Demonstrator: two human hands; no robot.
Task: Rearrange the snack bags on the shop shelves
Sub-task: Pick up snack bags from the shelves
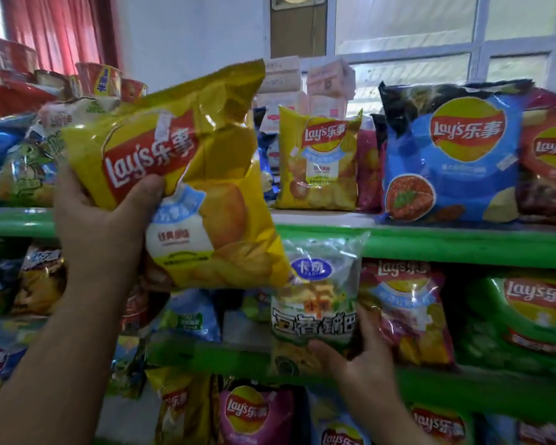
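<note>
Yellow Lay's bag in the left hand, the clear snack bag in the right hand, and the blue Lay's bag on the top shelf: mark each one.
yellow Lay's bag (206, 200), head view, middle of its front.
clear snack bag (315, 303), head view, printed front panel.
blue Lay's bag (453, 155), head view, front under the logo.

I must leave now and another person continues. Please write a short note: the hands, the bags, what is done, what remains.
Left hand: holds the yellow Lay's bag, tilted, in front of the top shelf.
Right hand: grips the clear snack bag at the middle shelf.
On the top shelf: a matching small yellow bag and a blue Lay's bag.
Done: cannot tell. Left: place both held bags.
</note>
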